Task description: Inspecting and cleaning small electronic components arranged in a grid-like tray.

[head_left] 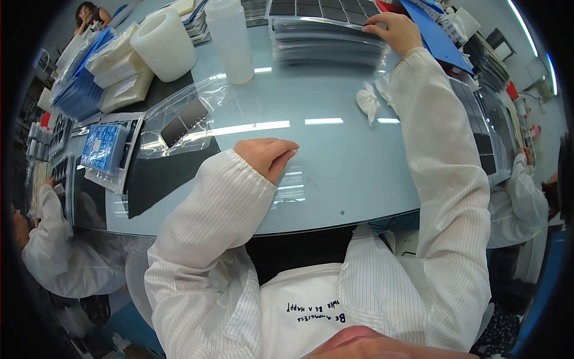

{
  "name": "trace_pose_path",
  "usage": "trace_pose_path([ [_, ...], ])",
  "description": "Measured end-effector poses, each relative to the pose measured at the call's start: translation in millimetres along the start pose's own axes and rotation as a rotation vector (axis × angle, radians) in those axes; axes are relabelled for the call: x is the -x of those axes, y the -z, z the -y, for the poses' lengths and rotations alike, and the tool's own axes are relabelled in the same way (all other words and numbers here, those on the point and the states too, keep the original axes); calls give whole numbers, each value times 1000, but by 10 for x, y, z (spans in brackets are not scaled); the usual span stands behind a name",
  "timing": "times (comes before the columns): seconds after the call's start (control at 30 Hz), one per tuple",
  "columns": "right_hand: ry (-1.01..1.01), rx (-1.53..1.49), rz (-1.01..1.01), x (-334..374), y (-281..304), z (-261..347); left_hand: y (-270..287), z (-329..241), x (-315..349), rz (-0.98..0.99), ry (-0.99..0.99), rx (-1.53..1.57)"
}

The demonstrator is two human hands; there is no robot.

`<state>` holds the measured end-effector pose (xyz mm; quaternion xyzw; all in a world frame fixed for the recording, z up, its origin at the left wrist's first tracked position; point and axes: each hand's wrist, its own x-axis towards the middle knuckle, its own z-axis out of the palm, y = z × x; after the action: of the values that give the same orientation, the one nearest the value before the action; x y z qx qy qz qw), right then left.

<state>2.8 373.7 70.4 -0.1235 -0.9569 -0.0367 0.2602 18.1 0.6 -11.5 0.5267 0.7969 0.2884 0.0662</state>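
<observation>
At the far side of the table, my right hand (397,31) reaches to the stack of clear plastic trays (329,46). Its fingers and thumb close on the right edge of the dark gridded sheet (317,11) lying on top. Nearer to me, my left hand (263,157) rests on the glass tabletop (317,179), fingers pressed together and nothing visible in them. A crumpled white cloth (368,103) lies below the right wrist. Left of my left hand, a clear bag with a dark rectangular piece (184,123) sits partly over a black mat (167,179).
A translucent white bottle (231,45) and a large white roll (164,46) stand at the back left. Packets, a blue box (104,147) and blue folders fill the left side. A blue board (439,36) leans at the right. Co-workers sit on both sides.
</observation>
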Motion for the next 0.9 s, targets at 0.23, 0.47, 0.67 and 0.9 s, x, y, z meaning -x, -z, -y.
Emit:
trace_pose_path([
  [0.23, 287, 208, -87, -34, -176, -142, 16, -31, -16, 36, 43, 4],
  [0.47, 303, 182, -66, -88, -197, -217, 0, -25, -29, 54, 33, 18],
  [0.67, 230, 137, -104, -124, -177, -222, -26, 5, -31, 63, 18, 13],
  [0.9, 241, 93, -93, -46, -121, -71, -18, -4, -15, 31, 29, 28],
])
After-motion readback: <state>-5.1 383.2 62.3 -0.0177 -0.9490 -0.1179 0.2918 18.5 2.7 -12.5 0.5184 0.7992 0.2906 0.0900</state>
